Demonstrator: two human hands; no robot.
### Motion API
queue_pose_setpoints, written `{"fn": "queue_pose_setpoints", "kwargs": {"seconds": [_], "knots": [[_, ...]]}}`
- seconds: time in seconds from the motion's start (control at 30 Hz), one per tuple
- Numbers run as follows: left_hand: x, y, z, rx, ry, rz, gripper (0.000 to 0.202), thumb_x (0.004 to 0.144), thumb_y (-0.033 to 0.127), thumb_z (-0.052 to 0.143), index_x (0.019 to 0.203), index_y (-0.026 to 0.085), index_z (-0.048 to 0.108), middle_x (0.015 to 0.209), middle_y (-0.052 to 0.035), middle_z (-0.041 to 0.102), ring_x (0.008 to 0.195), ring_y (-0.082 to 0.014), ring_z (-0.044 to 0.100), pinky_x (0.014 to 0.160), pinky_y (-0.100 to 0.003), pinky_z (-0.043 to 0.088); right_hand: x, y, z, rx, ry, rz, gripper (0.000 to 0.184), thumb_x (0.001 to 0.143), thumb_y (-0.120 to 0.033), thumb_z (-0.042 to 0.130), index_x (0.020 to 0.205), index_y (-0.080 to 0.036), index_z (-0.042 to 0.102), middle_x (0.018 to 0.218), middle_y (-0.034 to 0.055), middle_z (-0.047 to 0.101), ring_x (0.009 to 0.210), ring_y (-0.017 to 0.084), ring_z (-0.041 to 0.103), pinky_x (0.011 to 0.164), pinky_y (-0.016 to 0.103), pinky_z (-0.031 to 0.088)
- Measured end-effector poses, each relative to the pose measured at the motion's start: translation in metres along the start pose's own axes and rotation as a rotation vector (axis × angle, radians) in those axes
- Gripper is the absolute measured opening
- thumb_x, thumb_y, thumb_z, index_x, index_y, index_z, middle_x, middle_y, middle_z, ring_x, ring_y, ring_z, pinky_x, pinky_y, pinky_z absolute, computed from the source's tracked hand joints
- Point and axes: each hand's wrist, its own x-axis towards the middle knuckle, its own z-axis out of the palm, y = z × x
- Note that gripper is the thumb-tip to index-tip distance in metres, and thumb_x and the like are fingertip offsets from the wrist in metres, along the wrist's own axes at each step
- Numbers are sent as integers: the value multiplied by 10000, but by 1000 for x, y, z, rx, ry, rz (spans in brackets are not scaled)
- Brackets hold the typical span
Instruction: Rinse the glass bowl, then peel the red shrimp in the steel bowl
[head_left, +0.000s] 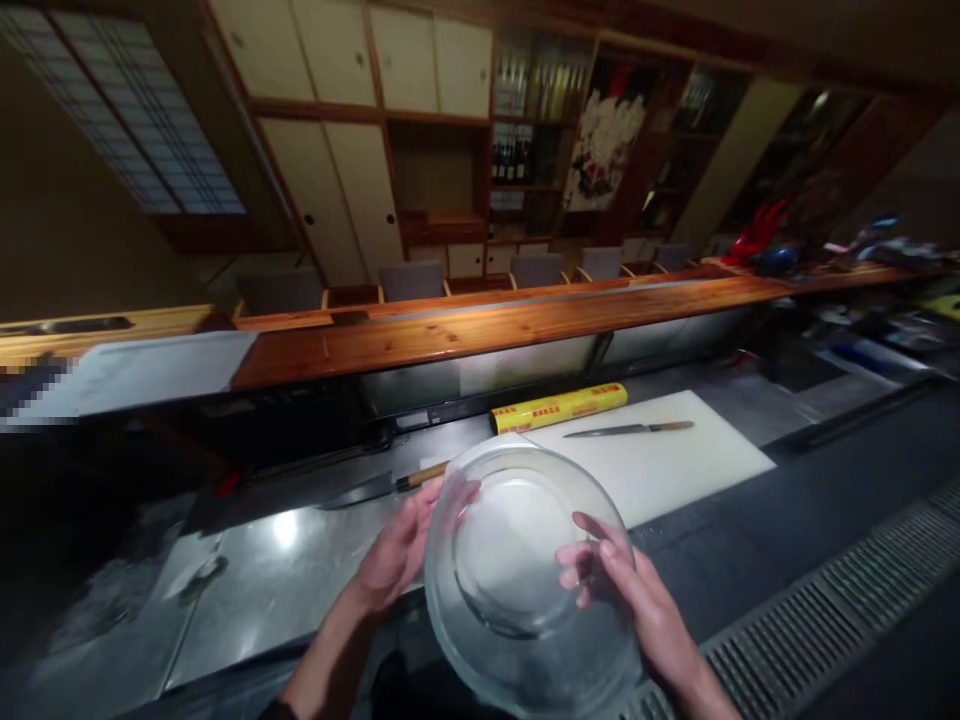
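Observation:
A clear round bowl (517,560) is between my hands, in front of my body and above the counter's near edge. My left hand (401,550) is against its left side, with the fingertips partly seen through the clear wall. On the right side, my right hand (622,580) grips the bowl, and its fingers show through the wall. Nothing is visible inside the bowl. Just beyond it, a knife with a wooden handle (424,475) lies on the steel counter, its handle end hidden by the bowl.
Behind the bowl, a white cutting board (675,470) carries a second knife (630,431). A yellow printed roll (559,408) lies along the board's far edge. Farther off runs a wooden bar counter (450,335) with chairs behind it. A floor grating (840,610) is at lower right.

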Motion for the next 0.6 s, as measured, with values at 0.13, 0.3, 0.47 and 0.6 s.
{"fn": "queue_pose_setpoints", "kwargs": {"seconds": [0.13,0.3,0.47,0.6], "knots": [[11,-9,58,1,-138,-110,645,755,433,728,1324,203,530,1313,-166,570,1190,-401,539,936,-500,464,-2,-24,-50,-168,-78,-17,624,899,-613,457,1311,-147,504,1020,141,688,800,242,653,688,384,541],[-19,-36,66,15,130,10,519,749,371,708,1234,223,597,1240,-133,621,1111,-370,597,890,-448,488,-21,-31,-36,-629,444,-470,395,896,-445,551,1207,-205,595,1202,114,637,1053,264,614,954,448,483],[-90,-44,27,-7,321,107,548,753,369,715,1259,206,581,1271,-148,605,1109,-368,602,900,-454,502,-34,5,81,-829,87,-637,447,950,-352,457,1347,-151,503,1341,158,557,1249,286,515,1045,485,457],[-176,-26,-32,-96,504,242,570,700,349,763,1230,207,609,1266,-131,617,1172,-368,568,999,-465,463,-42,48,221,-949,-302,-696,639,949,-314,431,1470,18,267,1543,237,236,1451,327,175,1158,569,283]]}}
